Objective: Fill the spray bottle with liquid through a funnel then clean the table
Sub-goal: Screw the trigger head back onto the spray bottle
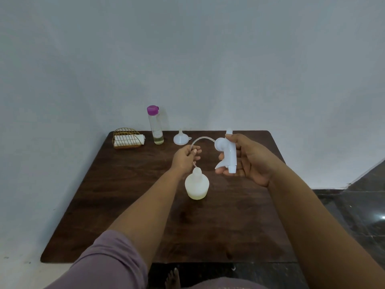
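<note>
A white translucent spray bottle (196, 185) stands uncapped in the middle of the dark wooden table (125, 205), with pale liquid in its lower part. My right hand (248, 159) holds the white spray head (228, 152) above and to the right of the bottle. The head's thin clear dip tube (203, 139) arcs leftward. My left hand (185, 158) pinches the tube just above the bottle's neck, and the tube's end sits at the opening. A small white funnel (180, 139) lies upside down near the table's far edge.
A tall clear bottle with a purple cap (155, 127) stands at the back, a little liquid in its bottom. A gold wire holder with white napkins (127, 138) sits at the far left corner. A grey wall lies behind; dark floor to the right.
</note>
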Motion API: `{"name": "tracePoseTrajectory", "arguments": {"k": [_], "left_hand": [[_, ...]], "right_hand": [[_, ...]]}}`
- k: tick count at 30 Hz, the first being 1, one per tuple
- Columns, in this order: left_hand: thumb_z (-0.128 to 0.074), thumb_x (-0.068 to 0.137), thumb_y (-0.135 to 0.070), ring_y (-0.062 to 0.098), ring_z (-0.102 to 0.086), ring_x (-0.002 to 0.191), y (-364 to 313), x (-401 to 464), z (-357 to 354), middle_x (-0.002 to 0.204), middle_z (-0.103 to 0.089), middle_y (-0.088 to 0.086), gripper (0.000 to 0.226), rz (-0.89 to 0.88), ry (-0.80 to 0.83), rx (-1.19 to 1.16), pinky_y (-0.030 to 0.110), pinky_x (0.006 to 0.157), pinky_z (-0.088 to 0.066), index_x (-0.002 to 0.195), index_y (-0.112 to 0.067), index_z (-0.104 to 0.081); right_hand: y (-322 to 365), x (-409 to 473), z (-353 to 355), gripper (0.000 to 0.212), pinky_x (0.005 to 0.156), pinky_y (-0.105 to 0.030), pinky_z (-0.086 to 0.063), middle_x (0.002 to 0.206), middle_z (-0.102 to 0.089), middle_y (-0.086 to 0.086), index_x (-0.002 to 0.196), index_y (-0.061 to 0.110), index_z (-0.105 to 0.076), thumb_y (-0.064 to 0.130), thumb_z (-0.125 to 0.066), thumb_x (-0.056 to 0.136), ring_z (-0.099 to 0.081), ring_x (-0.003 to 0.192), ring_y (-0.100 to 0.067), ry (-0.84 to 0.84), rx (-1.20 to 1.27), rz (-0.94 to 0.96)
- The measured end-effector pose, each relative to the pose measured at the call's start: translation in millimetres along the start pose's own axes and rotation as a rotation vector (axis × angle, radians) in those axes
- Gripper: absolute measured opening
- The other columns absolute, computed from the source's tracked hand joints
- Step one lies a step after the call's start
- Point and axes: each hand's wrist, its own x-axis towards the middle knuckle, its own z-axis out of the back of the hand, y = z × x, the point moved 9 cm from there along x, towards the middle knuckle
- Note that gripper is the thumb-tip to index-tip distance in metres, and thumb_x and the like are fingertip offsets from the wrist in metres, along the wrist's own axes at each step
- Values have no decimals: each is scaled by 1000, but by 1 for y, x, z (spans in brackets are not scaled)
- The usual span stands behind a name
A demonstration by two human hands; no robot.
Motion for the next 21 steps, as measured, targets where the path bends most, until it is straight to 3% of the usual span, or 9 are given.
{"name": "tracePoseTrajectory", "arguments": {"k": [3, 8, 12, 15, 18, 21], "left_hand": [[-48, 101, -11, 16, -67, 97, 8, -2, -3, 108, -69, -2, 18, 23, 50, 36, 40, 90, -55, 107, -17, -64], [-57, 97, -18, 15, -63, 105, 30, -3, -6, 110, -69, -3, 14, 28, 124, 258, 40, 98, -52, 106, -26, -64], [-60, 95, -25, 17, -61, 106, 40, -11, -5, 108, -65, -2, 32, 48, 162, 354, 36, 98, -49, 126, -17, -57], [-67, 91, -23, 16, -59, 109, 38, -18, -4, 114, -61, -5, 49, -4, 190, 353, 32, 96, -49, 136, -21, -48], [-72, 87, -17, 16, -60, 111, 39, -22, -3, 122, -63, 1, 51, -49, 216, 358, 33, 98, -50, 134, -18, -52], [-71, 87, -12, 14, -61, 104, 39, -22, 5, 119, -66, 2, 39, -82, 144, 404, 27, 92, -50, 125, -14, -60]], "right_hand": [[-1, 2, -2, 39, 58, -31, -58, 85, -69, -11, 108, 7, -63, 42, -53, 94, -70, 78, -38, 3, -11, -8], [-12, 8, 2, 38, 61, -31, -58, 86, -70, -11, 106, 9, -64, 43, -53, 93, -71, 76, -35, -25, -119, -46], [-24, 21, 13, 28, 75, -44, -56, 77, -63, -10, 91, 12, -59, 36, -47, 95, -66, 71, -32, -183, -373, -51], [-20, 29, 10, 26, 78, -41, -55, 76, -65, -7, 96, 14, -55, 35, -41, 93, -70, 67, -28, -180, -789, 23], [-13, 34, 5, 31, 73, -36, -52, 87, -64, -5, 110, 13, -49, 40, -43, 94, -66, 70, -23, -247, -1141, 116], [-13, 40, 1, 33, 77, -36, -52, 84, -65, -6, 111, 12, -51, 39, -42, 94, -67, 69, -23, -242, -1136, 132]]}}
